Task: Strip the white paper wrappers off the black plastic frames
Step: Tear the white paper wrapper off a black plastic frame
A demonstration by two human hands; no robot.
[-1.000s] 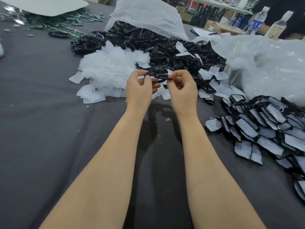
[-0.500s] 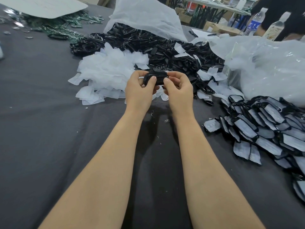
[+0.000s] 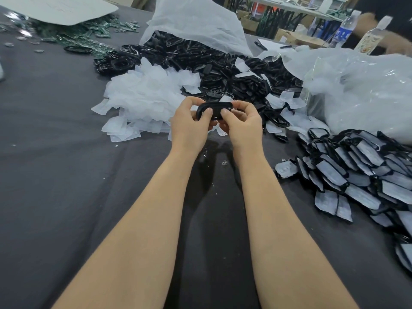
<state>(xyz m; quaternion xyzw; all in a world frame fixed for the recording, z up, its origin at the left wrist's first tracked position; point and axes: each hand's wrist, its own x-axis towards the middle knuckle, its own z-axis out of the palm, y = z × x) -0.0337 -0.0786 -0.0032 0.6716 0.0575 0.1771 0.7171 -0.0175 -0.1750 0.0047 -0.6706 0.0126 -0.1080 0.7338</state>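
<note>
Both hands are up off the gray table cloth (image 3: 55, 175), holding one black frame (image 3: 214, 108) between them. The left hand (image 3: 189, 127) has its fingers curled round the frame's left end with the thumb pressed on the front, and the right hand (image 3: 242, 128) grips the right end the same way, thumb on the front edge. The frame lies sideways, pretty much level, and no white paper shows on the part I can see. Right behind it sits a heap of loose white wrappers (image 3: 145, 97), and behind that a big pile of bare black frames (image 3: 223, 63) spilling out from under a white bag (image 3: 196, 21). Off to the right there's a stack of frames with wrappers on (image 3: 361, 172), overlapping like roof tiles, and a clear plastic bag (image 3: 367, 90) just beyond them. Far left corner has a scatter of small green parts (image 3: 89, 34), and a water bottle (image 3: 344, 30) stands at the far right edge.
</note>
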